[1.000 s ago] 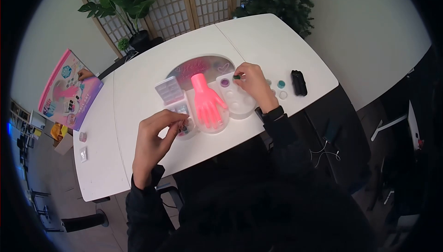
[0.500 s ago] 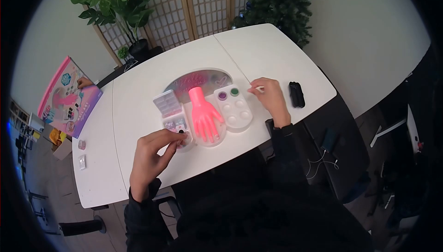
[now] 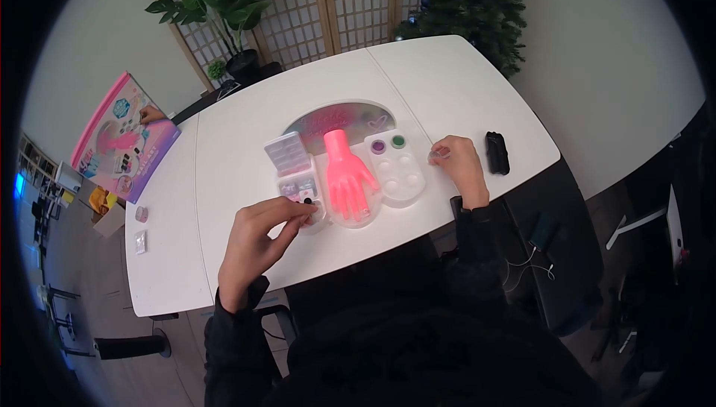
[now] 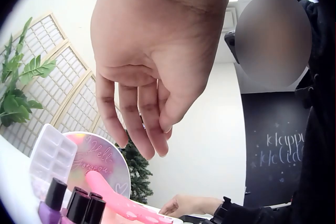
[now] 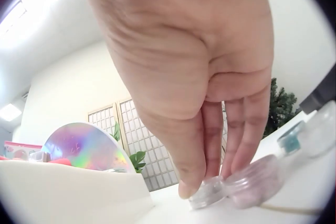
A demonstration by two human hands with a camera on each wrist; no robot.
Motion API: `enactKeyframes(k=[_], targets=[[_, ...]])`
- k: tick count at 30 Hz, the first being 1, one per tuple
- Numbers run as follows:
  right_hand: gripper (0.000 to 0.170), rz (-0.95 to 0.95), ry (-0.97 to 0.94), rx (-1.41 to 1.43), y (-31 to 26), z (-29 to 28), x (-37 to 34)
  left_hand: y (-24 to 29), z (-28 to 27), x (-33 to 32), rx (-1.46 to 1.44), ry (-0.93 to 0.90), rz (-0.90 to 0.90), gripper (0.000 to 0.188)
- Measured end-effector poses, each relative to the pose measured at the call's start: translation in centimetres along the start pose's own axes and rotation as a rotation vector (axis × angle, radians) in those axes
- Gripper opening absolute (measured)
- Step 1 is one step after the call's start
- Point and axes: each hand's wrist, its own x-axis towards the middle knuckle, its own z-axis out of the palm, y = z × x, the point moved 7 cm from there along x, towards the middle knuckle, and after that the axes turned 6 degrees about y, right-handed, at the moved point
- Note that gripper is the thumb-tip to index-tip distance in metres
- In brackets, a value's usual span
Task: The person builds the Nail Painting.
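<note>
The right hand [image 3: 461, 168] is to the right of the white palette [image 3: 403, 180]. In the right wrist view its thumb and fingers pinch a small clear jar [image 5: 208, 192] on the table, beside a pinkish jar [image 5: 253, 183]. A purple pot [image 3: 378, 146] and a green pot [image 3: 398, 142] sit in the palette's top wells. Loosely curled and empty, the left hand [image 3: 259, 243] hangs over the near end of the lidded case [image 3: 288, 153], above dark-capped polish bottles [image 4: 77, 203]. Between the hands lies a pink model hand [image 3: 346, 176].
Behind the model hand stands a rounded mirror-like panel [image 3: 358, 115]. A black case [image 3: 497, 153] lies right of the right hand. On the far left are a printed box [image 3: 123, 142], a small jar [image 3: 142, 214] and a small packet [image 3: 141, 241].
The green pot, held by the right hand at first, now sits in the palette. That hand has moved right, away from the palette, and grips a clear jar. The left hand stays over the bottles.
</note>
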Motion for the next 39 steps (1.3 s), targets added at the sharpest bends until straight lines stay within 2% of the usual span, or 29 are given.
enactKeyframes(k=[3, 5, 7, 9, 14, 20, 22, 23, 25, 29, 32, 39], targets=[[0.036, -0.134, 0.164, -0.032, -0.4, -0.8, -1.0, -0.3, -0.1, -0.2, 0.026, -0.004, 0.029, 0.025], [0.041, 0.012, 0.130, -0.117, 0.3, -1.4, -1.2, -0.1, -0.5, -0.3, 0.050, 0.012, 0.072, 0.022], [0.042, 0.037, 0.032, -0.246, 0.7, -1.6, -1.5, -0.3, -0.8, -0.4, 0.093, 0.000, 0.079, 0.021], [0.041, 0.108, -0.015, -0.230, 0.6, -1.7, -1.9, -0.3, -1.1, -0.4, 0.113, 0.018, 0.077, 0.020], [0.043, 0.134, -0.015, -0.077, 0.7, -1.3, -1.8, -0.6, -0.8, -0.5, 0.096, 0.028, 0.118, 0.017], [0.043, -0.024, 0.071, -0.154, -0.2, -2.3, -2.2, -0.3, -0.6, -0.2, 0.070, 0.014, 0.112, 0.015], [0.042, -0.024, 0.109, -0.171, -0.2, -2.5, -2.2, 0.1, -1.2, -0.3, 0.140, 0.056, 0.129, 0.017], [0.042, -0.034, 0.146, -0.182, -0.2, -3.2, -2.5, -0.1, -1.2, -0.3, 0.103, 0.052, 0.056, 0.016], [0.039, 0.086, 0.191, -0.250, -0.7, -4.4, -2.8, 0.0, -1.1, -0.2, 0.097, 0.019, 0.012, 0.018], [0.036, 0.101, 0.252, -0.413, 1.8, -5.4, -2.7, -0.4, -0.3, 0.1, 0.058, -0.027, 0.026, 0.020], [0.040, 0.146, 0.228, -0.352, 2.4, -5.3, -2.8, -1.2, -0.6, -0.1, 0.060, 0.011, -0.031, 0.023], [0.038, 0.157, 0.202, -0.264, 2.6, -5.0, -2.3, -1.1, -0.5, -0.4, 0.087, 0.013, -0.014, 0.020]])
